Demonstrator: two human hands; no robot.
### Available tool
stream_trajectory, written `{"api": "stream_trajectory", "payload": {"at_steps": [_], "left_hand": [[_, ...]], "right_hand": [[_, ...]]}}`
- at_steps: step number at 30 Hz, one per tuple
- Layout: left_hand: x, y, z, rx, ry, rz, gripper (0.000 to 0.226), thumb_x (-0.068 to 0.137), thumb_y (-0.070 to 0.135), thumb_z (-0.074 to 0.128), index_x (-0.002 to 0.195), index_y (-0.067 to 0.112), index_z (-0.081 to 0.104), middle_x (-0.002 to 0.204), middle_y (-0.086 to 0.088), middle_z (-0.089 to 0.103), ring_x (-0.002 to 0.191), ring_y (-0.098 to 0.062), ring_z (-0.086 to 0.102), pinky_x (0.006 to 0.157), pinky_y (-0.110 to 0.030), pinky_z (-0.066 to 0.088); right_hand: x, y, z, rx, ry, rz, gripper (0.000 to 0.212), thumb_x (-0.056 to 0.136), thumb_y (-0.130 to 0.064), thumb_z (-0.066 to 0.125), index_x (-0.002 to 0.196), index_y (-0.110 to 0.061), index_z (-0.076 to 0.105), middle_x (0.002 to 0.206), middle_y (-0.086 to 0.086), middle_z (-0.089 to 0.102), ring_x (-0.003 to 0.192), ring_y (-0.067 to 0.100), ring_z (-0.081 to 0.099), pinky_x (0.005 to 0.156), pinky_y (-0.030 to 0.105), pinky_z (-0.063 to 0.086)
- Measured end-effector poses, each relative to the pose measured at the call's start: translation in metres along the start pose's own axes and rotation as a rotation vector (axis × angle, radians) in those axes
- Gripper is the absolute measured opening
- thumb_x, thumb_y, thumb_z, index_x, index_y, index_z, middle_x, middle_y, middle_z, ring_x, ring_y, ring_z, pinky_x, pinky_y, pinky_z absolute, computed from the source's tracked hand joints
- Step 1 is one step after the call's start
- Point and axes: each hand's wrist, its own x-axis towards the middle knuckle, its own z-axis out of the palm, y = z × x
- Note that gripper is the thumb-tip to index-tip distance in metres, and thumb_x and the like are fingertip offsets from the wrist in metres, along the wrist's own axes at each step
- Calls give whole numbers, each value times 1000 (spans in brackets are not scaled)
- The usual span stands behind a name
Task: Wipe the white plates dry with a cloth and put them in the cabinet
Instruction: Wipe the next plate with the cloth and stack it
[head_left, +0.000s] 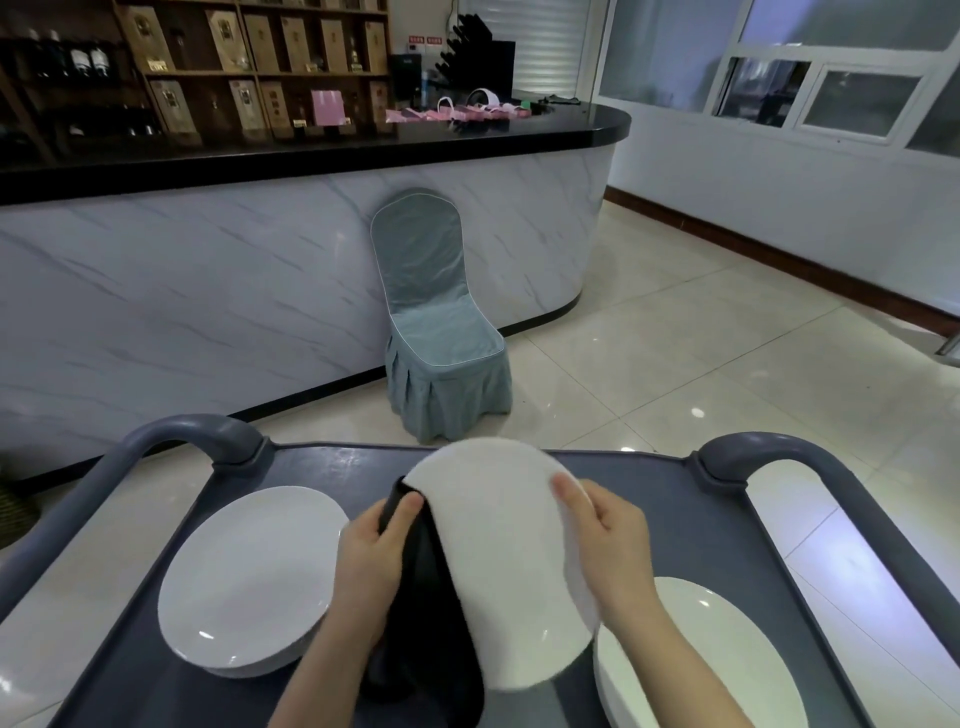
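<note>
Head view: the right hand (613, 540) curls its fingers (569, 493) round the rim of a round white ceramic plate (498, 561), held tilted above the grey plastic trolley (675, 519); the left hand (369, 551) pinches a black cloth (431, 582) against its left edge. Wiping looks under way. Next, I judge, the cloth must sweep the whole face before stowing; no cabinet shows.

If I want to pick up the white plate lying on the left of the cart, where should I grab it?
Probably by its rim. The left plate lies flat on the cart, so only its raised edge gives fingers something to hook under. Come from its left side, thumb on top; an arm crosses its near right edge.
</note>
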Motion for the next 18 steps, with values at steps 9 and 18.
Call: {"api": "stream_trajectory", "payload": {"at_steps": [9, 18], "left_hand": [[-3, 3, -3, -191, 123, -126, 32, 92, 34, 63, 64, 20, 67, 61, 8, 65, 58, -8, 56, 54, -22, 46], [18, 28, 3, 360, -545, 394, 30, 83, 26, 75, 59, 28, 57, 54, 14, 45, 54, 0, 39, 52, -16, 30]], "right_hand": [[0, 5, -5, 151, -151, 85, 11, 96, -32, 60, 95, -32, 71, 94, -17, 73, 83, -3, 66, 67, 10, 49], [13, -9, 3, -403, -566, -292, 30, 96, -49, 54, 82, -24, 65, 74, -5, 63, 68, 6, 52, 66, 24, 41]]}}
